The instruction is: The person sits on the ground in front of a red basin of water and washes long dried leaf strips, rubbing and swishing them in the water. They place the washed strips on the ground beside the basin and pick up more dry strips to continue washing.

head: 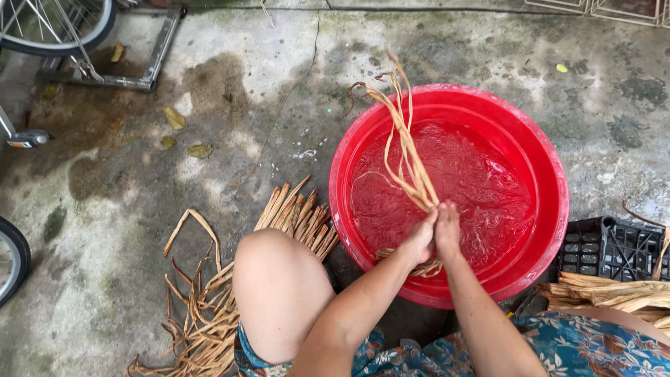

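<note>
A red plastic basin [551, 188] full of water stands on the wet concrete in front of me. Both my hands meet over its near side. My left hand [421, 236] and my right hand [447, 230] are pressed side by side, each closed on a bundle of pale tan plant-fibre strips [407, 150]. The strips rise from my fists and stick out past the basin's far-left rim, with curled ends. More of the bundle hangs below my hands at the near rim, partly hidden by my wrists.
A pile of dry tan strips [209, 307] lies on the floor beside my left knee [276, 279]. A black plastic crate [607, 248] with more strips [614, 290] sits at right. Bicycle wheels [56, 28] and a metal frame [150, 66] stand at the far left.
</note>
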